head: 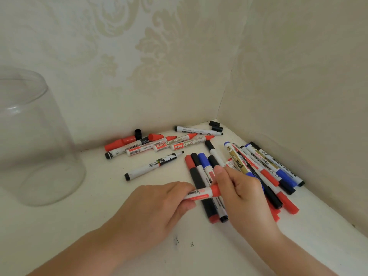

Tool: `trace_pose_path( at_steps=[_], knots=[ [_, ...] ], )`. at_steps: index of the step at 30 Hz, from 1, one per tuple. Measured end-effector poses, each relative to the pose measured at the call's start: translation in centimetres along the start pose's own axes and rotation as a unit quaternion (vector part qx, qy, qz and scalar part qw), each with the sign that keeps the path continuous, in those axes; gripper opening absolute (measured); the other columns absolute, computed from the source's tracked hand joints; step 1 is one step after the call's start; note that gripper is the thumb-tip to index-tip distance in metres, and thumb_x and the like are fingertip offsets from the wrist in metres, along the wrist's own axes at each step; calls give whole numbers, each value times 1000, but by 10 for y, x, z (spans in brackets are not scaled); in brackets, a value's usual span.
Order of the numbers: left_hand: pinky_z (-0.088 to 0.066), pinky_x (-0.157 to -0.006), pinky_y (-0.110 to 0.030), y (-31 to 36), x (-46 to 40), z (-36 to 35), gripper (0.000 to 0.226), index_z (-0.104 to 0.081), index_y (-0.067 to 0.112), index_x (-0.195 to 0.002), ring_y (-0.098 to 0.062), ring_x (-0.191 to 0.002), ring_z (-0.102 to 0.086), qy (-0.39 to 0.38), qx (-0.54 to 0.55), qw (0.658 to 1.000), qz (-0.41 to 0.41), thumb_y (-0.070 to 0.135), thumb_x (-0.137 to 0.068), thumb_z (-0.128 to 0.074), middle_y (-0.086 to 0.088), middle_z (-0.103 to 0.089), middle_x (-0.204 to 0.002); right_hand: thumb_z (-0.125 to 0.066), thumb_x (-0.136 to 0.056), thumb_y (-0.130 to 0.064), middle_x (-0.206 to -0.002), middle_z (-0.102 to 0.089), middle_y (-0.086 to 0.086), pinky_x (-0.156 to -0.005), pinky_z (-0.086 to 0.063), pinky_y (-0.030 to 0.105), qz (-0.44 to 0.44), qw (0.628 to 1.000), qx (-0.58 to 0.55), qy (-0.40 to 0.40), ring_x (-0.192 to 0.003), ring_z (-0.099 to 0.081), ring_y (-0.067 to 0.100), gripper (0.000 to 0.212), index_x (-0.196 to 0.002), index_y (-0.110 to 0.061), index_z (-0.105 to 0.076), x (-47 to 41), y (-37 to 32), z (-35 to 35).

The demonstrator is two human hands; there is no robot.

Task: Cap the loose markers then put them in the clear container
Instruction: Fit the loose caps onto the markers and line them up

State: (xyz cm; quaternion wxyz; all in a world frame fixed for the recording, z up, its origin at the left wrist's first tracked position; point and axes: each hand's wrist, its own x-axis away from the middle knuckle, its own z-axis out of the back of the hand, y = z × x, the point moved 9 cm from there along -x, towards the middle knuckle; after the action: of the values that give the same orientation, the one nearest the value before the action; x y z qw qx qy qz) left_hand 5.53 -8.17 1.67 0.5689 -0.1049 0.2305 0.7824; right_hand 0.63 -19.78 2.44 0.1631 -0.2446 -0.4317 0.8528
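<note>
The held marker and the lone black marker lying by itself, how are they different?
The held marker has a red cap on; the lone marker is uncapped, black tip bare. The held marker is gripped by the left hand and right hand; the lone one lies untouched on the table. Both have white barrels.

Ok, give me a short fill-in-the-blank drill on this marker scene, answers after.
1. Both hands hold one marker whose cap is ____.
2. The clear container stands to the ____ of the hands.
3. Two loose black caps lie in the far ____ where the walls meet.

Missing words: red; left; corner
</note>
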Motion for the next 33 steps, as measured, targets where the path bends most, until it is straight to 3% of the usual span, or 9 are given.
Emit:
trace_pose_path(
  at_steps=[6,9,12,16,21,24,26,29,33],
  knots=[
    [-26,-44,-9,3,-2,8,34,-49,29,-99,-2,-50,-49,2,21,1000,-10,45,-96,-18,17,-60,-71,-35,-75,-52,-47,-42,-4,-39,-29,15,12,1000,-24,3,-39,-35,7,41,-56,-19,-53,6,-13,1],
    [-41,-61,-16,-10,-10,10,32,-52,30,-105,-1,-71,-52,26,81,996,9,48,-94,-28,16,-61,-83,-39,-81,-52,-53,-50,-3,-45,-34,11,68,997,-22,-16,-46,-45,3,35,-72,-28,-62,7,-26,2],
    [-44,-84,-29,-29,-9,3,29,-54,32,-112,-12,-99,-51,47,37,997,43,41,-89,-39,11,-60,-106,-54,-86,-38,-65,-53,-18,-60,-42,12,214,967,140,-18,-63,-51,-1,18,-85,-27,-68,17,-46,-3],
    [-43,-91,-36,-64,1,-3,34,-53,26,-118,-15,-111,-44,54,0,991,122,25,-84,-54,3,-56,-117,-56,-82,-31,-66,-54,-6,-57,-42,20,296,902,310,-52,-61,-50,12,15,-78,-22,-68,30,-42,-35],
    [-35,-99,-34,-84,4,-1,39,-53,16,-122,-23,-120,-44,40,14,980,193,17,-84,-61,-2,-51,-127,-49,-77,-55,-63,-52,-9,-59,-38,20,239,886,379,-119,-60,-51,11,36,-72,-25,-69,24,-19,-53],
    [-31,-100,-28,-84,6,0,40,-48,16,-128,-20,-123,-41,38,17,977,207,24,-89,-54,-1,-50,-133,-46,-81,-51,-61,-55,-12,-58,-38,19,192,915,330,-130,-59,-50,7,35,-69,-26,-67,19,-13,-47],
    [-32,-97,-29,-82,5,-1,41,-44,19,-131,-20,-121,-41,26,12,976,214,26,-91,-50,0,-52,-131,-47,-84,-46,-66,-61,-18,-60,-45,18,168,937,281,-118,-62,-53,-1,30,-78,-27,-70,16,-18,-34],
    [-36,-93,-27,-85,8,-1,41,-39,25,-132,-14,-116,-41,33,28,972,230,22,-92,-47,6,-52,-127,-59,-85,-33,-52,-51,-22,-50,-35,8,98,975,188,-61,-53,-48,0,10,-82,-32,-69,2,-32,0],
    [-40,-84,-27,-91,11,1,43,-39,26,-128,-12,-107,-46,68,54,964,251,17,-87,-49,10,-54,-117,-55,-87,-32,-49,-51,-20,-47,-35,8,12,977,201,-64,-45,-46,1,13,-80,-35,-65,-35,-23,22]
  ],
)
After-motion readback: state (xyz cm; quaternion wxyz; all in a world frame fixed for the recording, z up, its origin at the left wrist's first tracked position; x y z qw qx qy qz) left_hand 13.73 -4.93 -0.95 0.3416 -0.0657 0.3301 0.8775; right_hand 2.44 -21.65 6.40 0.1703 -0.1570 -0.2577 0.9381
